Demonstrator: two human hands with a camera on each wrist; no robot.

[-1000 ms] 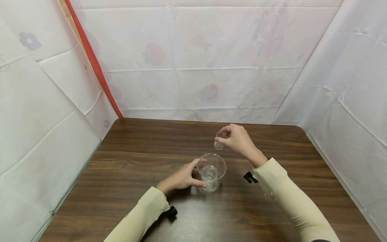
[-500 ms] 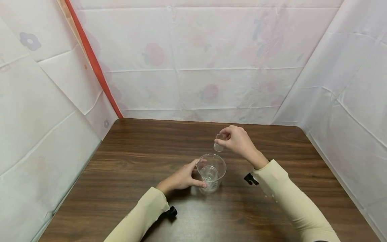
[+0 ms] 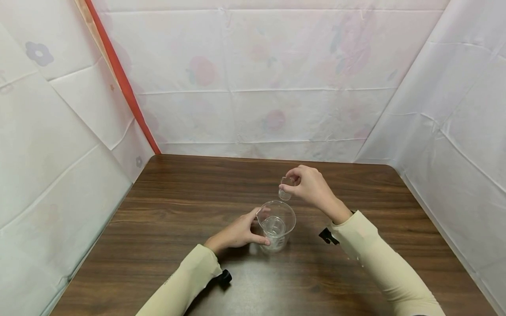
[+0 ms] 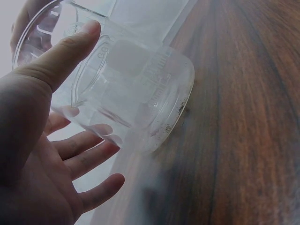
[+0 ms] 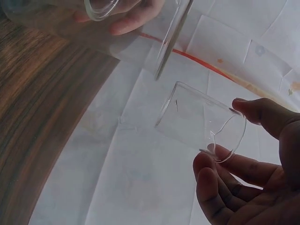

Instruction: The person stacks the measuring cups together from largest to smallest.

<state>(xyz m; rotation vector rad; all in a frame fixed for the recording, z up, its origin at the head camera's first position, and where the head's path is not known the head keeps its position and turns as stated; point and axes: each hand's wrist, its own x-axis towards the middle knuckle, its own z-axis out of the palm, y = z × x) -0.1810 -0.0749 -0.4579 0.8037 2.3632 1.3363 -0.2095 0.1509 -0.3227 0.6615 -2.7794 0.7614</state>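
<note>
My left hand (image 3: 242,231) grips a large clear glass beaker (image 3: 281,242) standing on the table, thumb on its near side and fingers round the left. In the left wrist view, printed markings show on the beaker's wall (image 4: 159,89). A smaller clear beaker (image 3: 273,226) sits inside it. With thumb and fingertips, my right hand (image 3: 313,188) pinches a tiny clear beaker (image 3: 284,195) near its rim, just above and behind the large beaker's mouth. The right wrist view shows this tiny beaker (image 5: 197,117) apart from the large beaker's rim (image 5: 173,42).
Dark wood-grain table (image 3: 178,197) lies under both hands. White printed sheets (image 3: 253,114) hang behind and at both sides, with a red strip (image 3: 122,79) at the left corner. A black buckle (image 3: 328,235) hangs at the right wrist, another black piece (image 3: 224,277) at the left.
My right hand has lowered the tiny beaker slightly toward the large beaker's rim. The left hand and the large beaker have stayed still.
</note>
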